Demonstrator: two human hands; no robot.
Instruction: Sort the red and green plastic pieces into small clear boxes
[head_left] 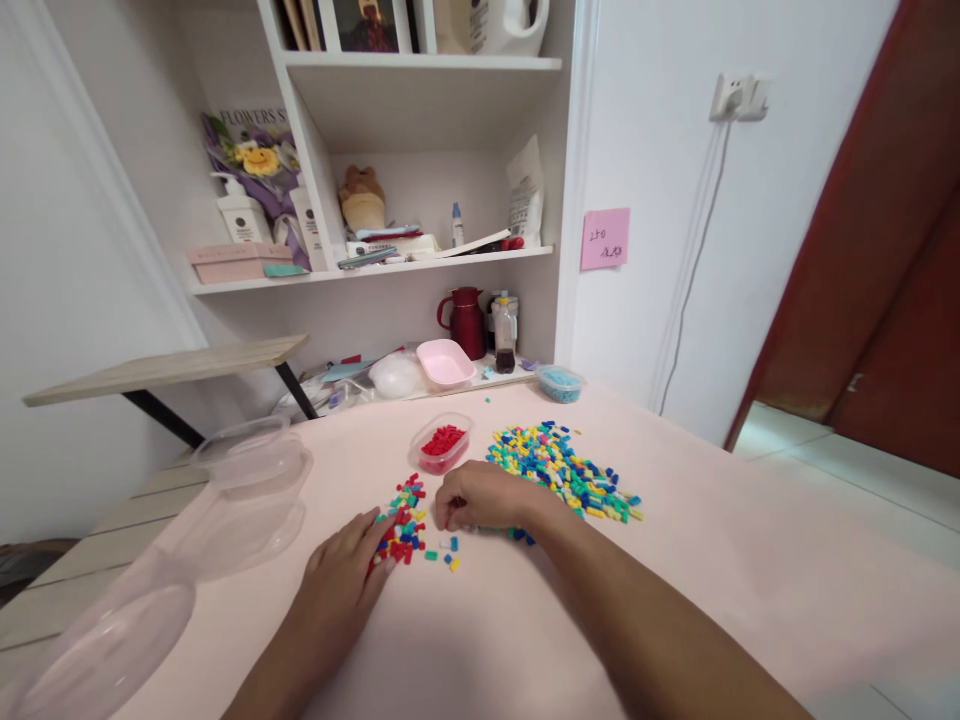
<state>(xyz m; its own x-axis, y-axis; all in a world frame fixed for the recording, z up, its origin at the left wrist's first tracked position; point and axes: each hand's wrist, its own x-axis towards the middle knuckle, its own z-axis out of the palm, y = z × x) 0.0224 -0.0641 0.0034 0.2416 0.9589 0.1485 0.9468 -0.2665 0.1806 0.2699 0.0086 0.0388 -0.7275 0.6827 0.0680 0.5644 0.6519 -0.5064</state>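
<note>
Left hand (346, 560): fingers spread at multicoloured plastic pieces (406, 547)
Right hand (480, 497): fingertips together, contents unclear
Clear oval plastic tub (433, 464): mid-frame, above hands, nearer right

White shelves (424, 62) beside pale wall (652, 150)

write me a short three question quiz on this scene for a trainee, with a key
1. Which hand rests at the smaller pile, the one with many red pieces: left or right?
2. True or false: the larger mixed pile lies, in the picture, to the left of the red-filled tub.
3. Fill in: the far tub, behind the larger pile, holds ____ pieces.

Key:
1. The left hand.
2. False; it lies to the right.
3. Light blue.
</note>
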